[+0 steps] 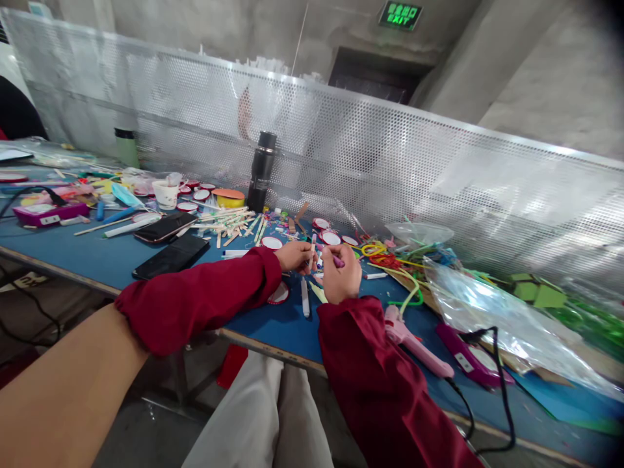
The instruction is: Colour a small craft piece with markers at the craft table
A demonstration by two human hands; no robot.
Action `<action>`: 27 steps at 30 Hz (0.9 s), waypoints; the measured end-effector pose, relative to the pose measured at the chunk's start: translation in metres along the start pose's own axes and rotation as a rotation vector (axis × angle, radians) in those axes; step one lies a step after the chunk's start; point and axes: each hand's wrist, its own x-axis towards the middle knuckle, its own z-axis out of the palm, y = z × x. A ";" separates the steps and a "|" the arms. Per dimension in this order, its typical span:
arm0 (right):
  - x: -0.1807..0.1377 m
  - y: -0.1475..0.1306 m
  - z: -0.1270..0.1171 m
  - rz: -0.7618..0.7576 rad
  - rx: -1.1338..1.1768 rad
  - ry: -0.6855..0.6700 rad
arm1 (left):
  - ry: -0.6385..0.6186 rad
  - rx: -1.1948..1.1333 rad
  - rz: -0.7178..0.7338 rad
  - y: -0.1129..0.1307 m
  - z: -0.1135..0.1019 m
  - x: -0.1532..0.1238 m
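Note:
Near the middle of the table, my left hand [294, 256] pinches a small pale craft stick [312, 248] upright between its fingers. My right hand [344, 274] is closed around a purple marker [337, 261], whose tip end is close to the stick; whether they touch I cannot tell. Below the two hands lies a white marker [305, 298] on the blue tabletop. A round white disc with a red rim [279, 294] is partly covered by my left sleeve. Loose craft sticks [229, 224] are heaped beyond my left forearm.
Two phones [171, 256] lie left of my arm. A black bottle [262, 170] stands before the perforated metal screen [370, 156]. To my right are a pink glue gun [416, 343], a purple corded box [472, 357] and clear plastic bags [507, 318]. A paper cup [166, 194] stands left.

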 end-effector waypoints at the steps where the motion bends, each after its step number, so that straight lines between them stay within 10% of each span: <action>1: 0.000 0.000 0.000 -0.001 0.004 0.005 | 0.002 -0.001 0.000 0.000 0.000 0.000; 27: -0.001 0.001 0.002 0.020 0.015 -0.015 | 0.008 -0.010 -0.001 0.001 0.001 0.000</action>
